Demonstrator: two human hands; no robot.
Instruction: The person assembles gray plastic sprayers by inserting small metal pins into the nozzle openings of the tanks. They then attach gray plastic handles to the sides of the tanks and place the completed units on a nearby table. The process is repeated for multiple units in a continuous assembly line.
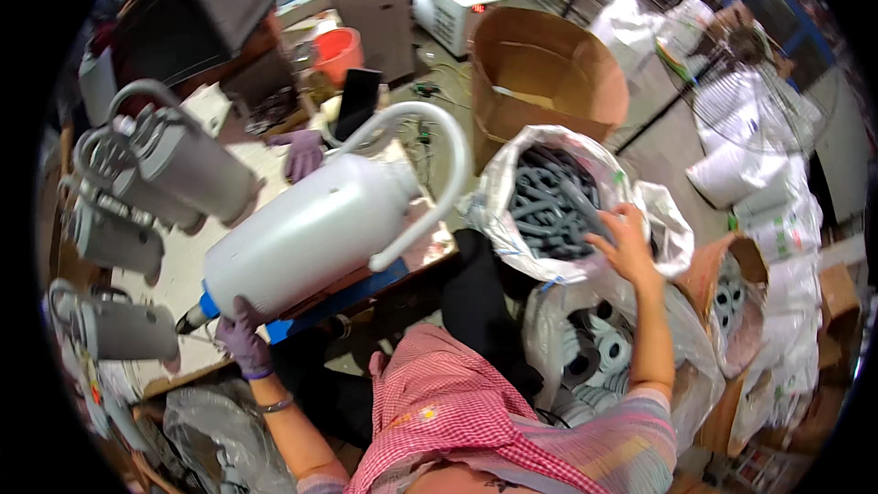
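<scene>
My left hand (245,343), in a purple glove, grips the lower end of a large pale grey plastic tank (311,233). The tank lies tilted over the worktable edge, and a thick grey hose (455,160) loops from its far end. Close to the gloved fingers, a blue and black fitting or tool tip (198,313) sticks out; which it is I cannot tell. My bare right hand (626,242) is over an open white sack (501,224), fingers closed on a long grey plastic part (583,203). Similar dark grey parts (544,210) fill the sack.
Several finished-looking grey tanks (197,160) stand on the worktable (206,352) at left, near a loose purple glove (302,154) and a phone (357,101). Beyond the sack is a big cardboard drum (549,64). A clear bag of ring-shaped parts (608,348) sits at right, below a fan (764,101).
</scene>
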